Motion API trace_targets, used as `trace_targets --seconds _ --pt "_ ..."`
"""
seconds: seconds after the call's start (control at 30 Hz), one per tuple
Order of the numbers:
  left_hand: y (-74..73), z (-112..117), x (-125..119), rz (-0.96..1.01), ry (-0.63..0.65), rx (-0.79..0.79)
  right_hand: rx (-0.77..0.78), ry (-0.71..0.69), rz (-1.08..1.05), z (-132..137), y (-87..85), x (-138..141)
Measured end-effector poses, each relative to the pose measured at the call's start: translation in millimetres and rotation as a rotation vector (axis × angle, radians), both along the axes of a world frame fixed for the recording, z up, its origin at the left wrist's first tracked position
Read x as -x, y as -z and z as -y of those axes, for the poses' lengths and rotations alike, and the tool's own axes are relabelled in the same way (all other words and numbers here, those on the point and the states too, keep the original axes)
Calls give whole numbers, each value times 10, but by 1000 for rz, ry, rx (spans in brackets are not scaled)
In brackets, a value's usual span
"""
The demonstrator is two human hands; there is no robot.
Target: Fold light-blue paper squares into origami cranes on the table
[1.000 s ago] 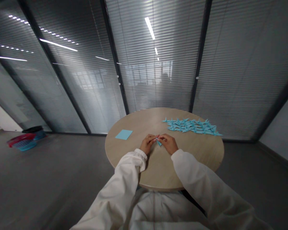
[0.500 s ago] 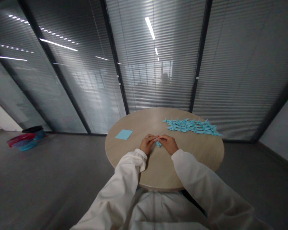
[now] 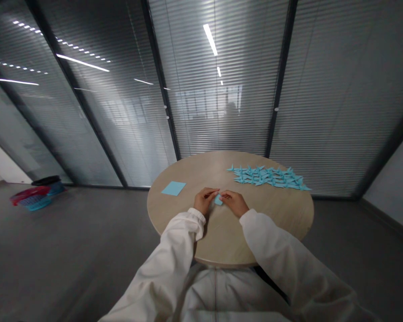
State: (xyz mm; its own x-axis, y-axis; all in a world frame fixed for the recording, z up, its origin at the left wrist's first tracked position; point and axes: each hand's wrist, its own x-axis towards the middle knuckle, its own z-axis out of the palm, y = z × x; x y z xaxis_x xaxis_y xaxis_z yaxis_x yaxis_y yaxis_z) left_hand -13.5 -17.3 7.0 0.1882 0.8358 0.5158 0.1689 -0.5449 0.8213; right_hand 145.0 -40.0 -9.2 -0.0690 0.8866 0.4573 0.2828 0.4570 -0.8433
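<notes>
Two white sleeves (image 3: pixel 174 250) rise from the bottom of the frame toward the middle of a round wood-grain tabletop (image 3: pixel 184 172). There the left hand (image 3: pixel 204 200) and the right hand (image 3: pixel 234 202) are curled almost closed, their fingertips meeting and pinching a small folded piece of pale blue paper (image 3: pixel 218 200) held between them, near the centre of the tabletop. It looks very light, thin and soft, easily bent or crushed, so a gentle pinch along its folded edges seems the safest hold. Just left of the hands lies a flat sheet of blue paper (image 3: pixel 173 188), unfolded. Farther off, toward the right of the tabletop's far side, many blue origami cranes (image 3: pixel 268 178) sit packed closely together, and they look fragile. At the far left, on the grey floor (image 3: pixel 87 223), stand red and blue plastic baskets (image 3: pixel 36 201). Glass partitions with slatted blinds (image 3: pixel 221 112) fill the upper frame.
</notes>
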Motion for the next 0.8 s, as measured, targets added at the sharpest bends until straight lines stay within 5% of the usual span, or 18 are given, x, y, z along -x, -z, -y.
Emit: trace_targets --seconds 0.33,0.8 --pt "25 -46 10 240 137 321 60 -85 -151 -78 31 -62" --pt "-2 -37 -2 230 142 321 486 -300 -579 27 -71 -7"
